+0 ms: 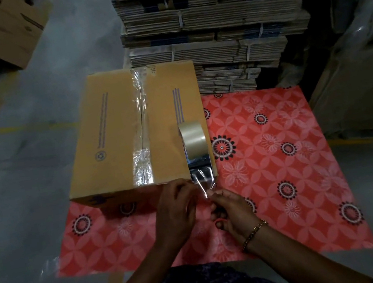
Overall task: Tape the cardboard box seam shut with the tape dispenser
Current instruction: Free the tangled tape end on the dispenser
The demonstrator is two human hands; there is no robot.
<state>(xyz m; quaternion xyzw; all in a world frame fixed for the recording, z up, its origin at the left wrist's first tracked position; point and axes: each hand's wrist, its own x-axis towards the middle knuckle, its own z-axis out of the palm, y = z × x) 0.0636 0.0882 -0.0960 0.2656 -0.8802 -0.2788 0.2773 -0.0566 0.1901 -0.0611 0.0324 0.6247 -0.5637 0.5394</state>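
A closed cardboard box [107, 139] stands on a red flowered mat. Clear tape [140, 129] runs along its middle seam from the far edge to the near edge. A roll of clear tape [192, 138] stands on edge on the box's top near its right side. A strip of tape [202, 178] leads from the roll over the near right corner of the box. My right hand [230, 210] pinches the free end of that strip just below the corner. My left hand [174, 211] is beside it, fingers curled at the box's near edge, touching the strip.
The red flowered mat [283, 175] covers the floor under the box and to its right. Bundles of flat cardboard [211, 27] are stacked high behind the box. An open carton [9, 32] stands far left. Grey concrete floor [14, 168] lies to the left.
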